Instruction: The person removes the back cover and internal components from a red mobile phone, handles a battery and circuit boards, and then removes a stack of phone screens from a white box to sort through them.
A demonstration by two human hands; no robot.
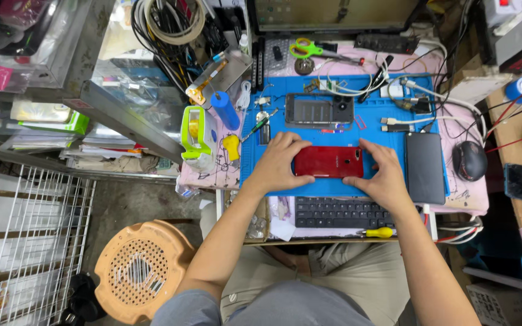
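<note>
left hand (278,163) and right hand (380,175) both clamp the red phone (327,162) on the blue mat (309,121). uneven pressing could likely crack its back; the loose screwdriver (379,232) might roll off the bench (212,175).

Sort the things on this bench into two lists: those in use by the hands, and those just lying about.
In use: left hand, right hand, red phone, blue mat.

Lying about: open phone, mouse, keyboard, scissors, yellow screwdriver, black slab, tape dispenser.
</note>
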